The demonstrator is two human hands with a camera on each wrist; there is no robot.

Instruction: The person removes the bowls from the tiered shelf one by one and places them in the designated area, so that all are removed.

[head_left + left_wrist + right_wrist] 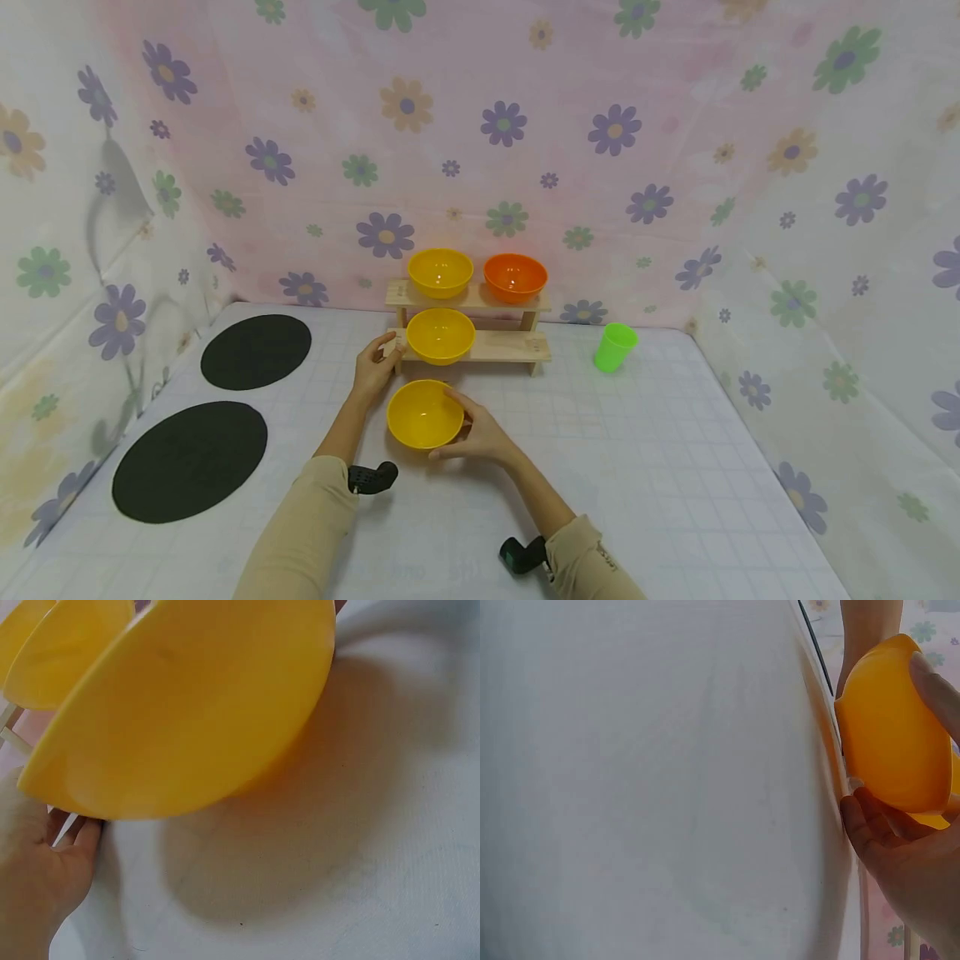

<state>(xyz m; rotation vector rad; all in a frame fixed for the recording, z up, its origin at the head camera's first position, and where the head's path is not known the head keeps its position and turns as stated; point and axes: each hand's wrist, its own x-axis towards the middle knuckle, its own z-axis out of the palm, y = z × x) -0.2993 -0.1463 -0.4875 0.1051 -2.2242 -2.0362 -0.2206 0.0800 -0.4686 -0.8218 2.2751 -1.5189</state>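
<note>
My right hand (483,433) grips a yellow bowl (424,417) at its right side, in front of a two-tier wooden rack (502,343). In the right wrist view that bowl (892,727) sits between thumb and fingers. Its shadow falls on the white cloth in the left wrist view, where the bowl (187,712) fills the upper part. My left hand (372,371) holds the left end of the rack's lower tier. A second yellow bowl (441,337) stands on that tier, near the left hand. On the upper tier are another yellow bowl (440,273) and an orange bowl (515,278).
A green cup (616,347) stands on the table right of the rack. Two black round mats (191,462) lie at the left, one behind the other. Flowered cloth walls (555,158) close off the back and both sides of the white-covered table (660,467).
</note>
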